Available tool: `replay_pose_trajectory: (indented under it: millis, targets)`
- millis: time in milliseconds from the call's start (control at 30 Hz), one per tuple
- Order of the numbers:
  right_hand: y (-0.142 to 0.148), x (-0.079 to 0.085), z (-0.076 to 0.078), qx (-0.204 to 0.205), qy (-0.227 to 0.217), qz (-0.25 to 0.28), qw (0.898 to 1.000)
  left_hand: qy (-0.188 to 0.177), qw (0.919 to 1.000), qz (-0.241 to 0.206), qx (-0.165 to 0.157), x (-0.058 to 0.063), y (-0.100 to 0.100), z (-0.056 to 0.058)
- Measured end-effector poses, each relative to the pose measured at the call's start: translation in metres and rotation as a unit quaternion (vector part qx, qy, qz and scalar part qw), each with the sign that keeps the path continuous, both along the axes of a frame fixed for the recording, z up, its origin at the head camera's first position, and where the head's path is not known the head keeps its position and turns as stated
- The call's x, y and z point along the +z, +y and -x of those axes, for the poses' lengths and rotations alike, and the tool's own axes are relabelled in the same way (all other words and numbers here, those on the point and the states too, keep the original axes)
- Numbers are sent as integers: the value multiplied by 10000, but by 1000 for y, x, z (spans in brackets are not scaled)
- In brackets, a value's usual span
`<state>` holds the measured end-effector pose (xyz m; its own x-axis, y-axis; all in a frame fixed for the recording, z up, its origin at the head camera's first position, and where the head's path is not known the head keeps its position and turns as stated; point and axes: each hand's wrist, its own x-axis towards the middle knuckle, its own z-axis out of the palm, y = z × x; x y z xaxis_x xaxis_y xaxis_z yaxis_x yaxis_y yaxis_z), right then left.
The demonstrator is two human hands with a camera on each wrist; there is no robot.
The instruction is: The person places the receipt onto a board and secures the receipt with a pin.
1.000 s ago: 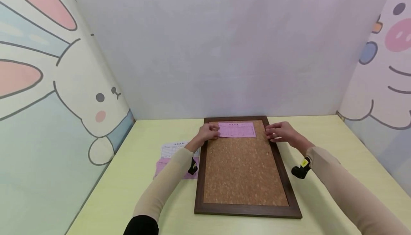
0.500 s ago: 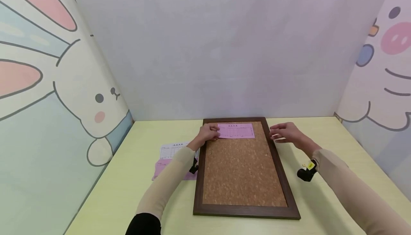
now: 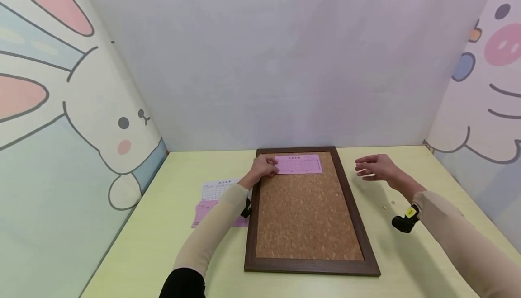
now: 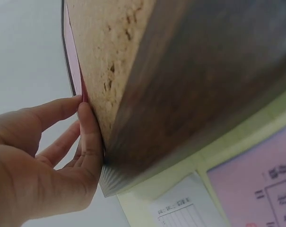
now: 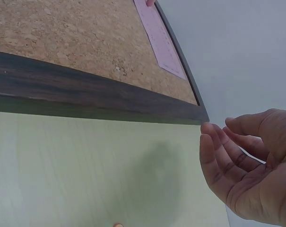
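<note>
A pink printed form (image 3: 299,164) lies across the top of a cork board (image 3: 307,216) with a dark brown wooden frame. My left hand (image 3: 263,167) pinches the form's left end between thumb and fingertips; in the left wrist view the fingers (image 4: 88,127) meet right at the paper's edge, close over the cork. Off the board's right side, my right hand (image 3: 378,167) hovers above the table with loosely bent fingers and nothing between them. The right wrist view shows this hand (image 5: 249,165) apart from the frame's corner.
Left of the board lie a white printed form (image 3: 215,190) and another pink form (image 3: 202,212), partly hidden by the left sleeve. Two small gold-coloured round pieces, one of them nearer (image 3: 384,207), lie on the pale table (image 3: 134,253) below my right hand. A plain wall (image 3: 285,63) stands behind.
My right hand has moved right, away from the board's frame, and the small gold pieces have come into view beneath its wrist. The left hand stays on the pink form.
</note>
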<state>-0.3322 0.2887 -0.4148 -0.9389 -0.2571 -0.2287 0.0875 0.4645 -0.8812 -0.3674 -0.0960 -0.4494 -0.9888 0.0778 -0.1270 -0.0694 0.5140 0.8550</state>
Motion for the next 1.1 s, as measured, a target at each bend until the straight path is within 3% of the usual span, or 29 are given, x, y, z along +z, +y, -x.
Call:
replay_pose_trajectory:
  millis: [367,933,1100]
  targets:
    - [14,2,-6,57,81,-257,9996,-122,9998,-138,-36,4,-1,2]
    - [25,-7,-36,287,79,-607,9977,-464,9986,-237,61,7,-3,4]
    - [36,-7,-45,300,34,-710,9970,-616,9976,-300,94,4,-3,10]
